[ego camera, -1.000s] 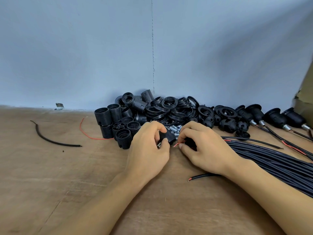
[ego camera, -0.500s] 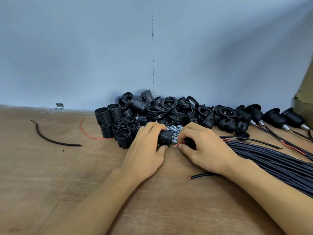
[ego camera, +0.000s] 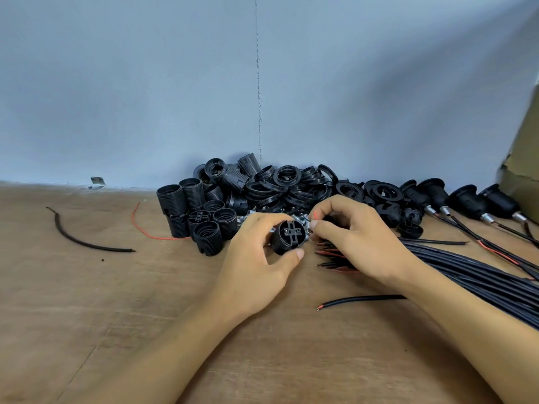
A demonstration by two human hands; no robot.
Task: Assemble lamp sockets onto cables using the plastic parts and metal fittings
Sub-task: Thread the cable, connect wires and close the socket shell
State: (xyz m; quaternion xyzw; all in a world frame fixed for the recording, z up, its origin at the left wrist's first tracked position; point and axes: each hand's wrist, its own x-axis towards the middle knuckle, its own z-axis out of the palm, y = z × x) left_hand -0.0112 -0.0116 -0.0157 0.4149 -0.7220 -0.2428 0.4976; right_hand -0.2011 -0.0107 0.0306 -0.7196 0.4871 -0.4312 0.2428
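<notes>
My left hand point(ego camera: 256, 263) grips a black lamp socket body point(ego camera: 289, 236), its terminal end with a cross-shaped insert turned towards me. My right hand point(ego camera: 354, 237) pinches a thin red wire end point(ego camera: 316, 214) right beside the socket; a dark part sits under its fingers, mostly hidden. A small heap of metal fittings point(ego camera: 300, 218) lies just behind both hands. A bundle of black cables point(ego camera: 472, 272) with stripped red and black ends runs under my right wrist.
A pile of black threaded sockets point(ego camera: 198, 211) and rings point(ego camera: 287, 182) lies against the blue wall. Finished sockets on cables point(ego camera: 466, 202) lie at the right. One loose cable point(ego camera: 361, 300) lies near me, a black scrap point(ego camera: 84, 242) and red wire point(ego camera: 145, 228) at the left. Cardboard point(ego camera: 522, 158) stands far right.
My left hand has lifted and turned the socket so its terminal end faces me. My right hand has risen slightly, bringing the red wire end up beside the socket.
</notes>
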